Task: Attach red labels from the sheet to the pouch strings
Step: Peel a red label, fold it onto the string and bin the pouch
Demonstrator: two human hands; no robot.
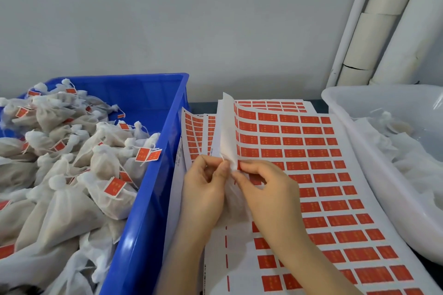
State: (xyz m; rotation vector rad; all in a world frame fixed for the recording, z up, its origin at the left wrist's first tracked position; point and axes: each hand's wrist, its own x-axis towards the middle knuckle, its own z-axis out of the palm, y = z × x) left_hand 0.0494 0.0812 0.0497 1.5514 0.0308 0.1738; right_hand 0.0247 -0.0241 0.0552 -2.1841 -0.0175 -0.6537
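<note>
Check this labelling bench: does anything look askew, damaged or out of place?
The top label sheet is not flat: its left edge curls upright off the stack beneath. Nothing looks spilled or damaged.

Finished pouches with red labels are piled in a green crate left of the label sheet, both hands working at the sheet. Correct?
Not quite: the crate is blue, not green. The head view shows the labelled pouches piled in it, left of the label sheet, with the left hand and the right hand both working at the sheet.
</note>
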